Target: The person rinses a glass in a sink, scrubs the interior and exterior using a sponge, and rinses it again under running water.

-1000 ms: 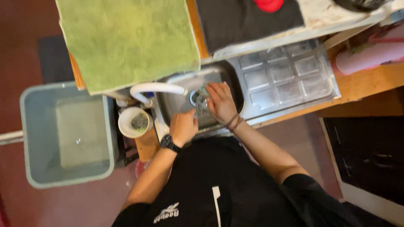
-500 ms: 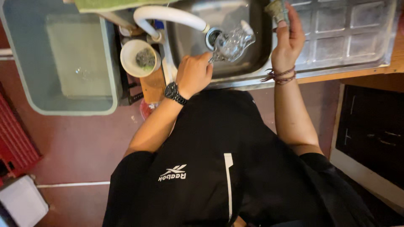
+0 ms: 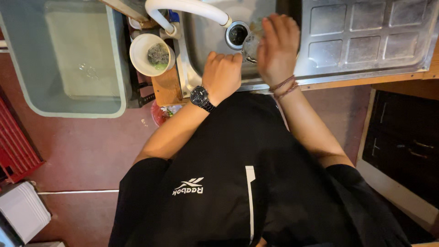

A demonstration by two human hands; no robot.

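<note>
- Now your left hand (image 3: 222,71) is curled into a fist over the steel sink (image 3: 201,45). It grips the near side of a clear glass thing (image 3: 250,45).
- Your right hand (image 3: 276,48) lies flat on top of that glass thing, fingers wide and straight. It covers most of it, so you cannot tell just what shape it is.
- The glass thing sits low in the sink, right beside the round drain (image 3: 238,34).
- Hold the glass tight with the left hand, because wet glass is slippery. Rub softly with the right hand and keep the glass low over the sink.
- The white tap pipe (image 3: 187,9) bends over the sink, close above your hands. Mind you do not bump the glass on it.
- A white cup (image 3: 152,55) with something green inside stands just left of the sink, on a small wooden ledge (image 3: 167,87).
- A big grey tub (image 3: 64,55) with water sits further left.
- The ribbed steel drying board (image 3: 366,41) lies to the right of the sink.
</note>
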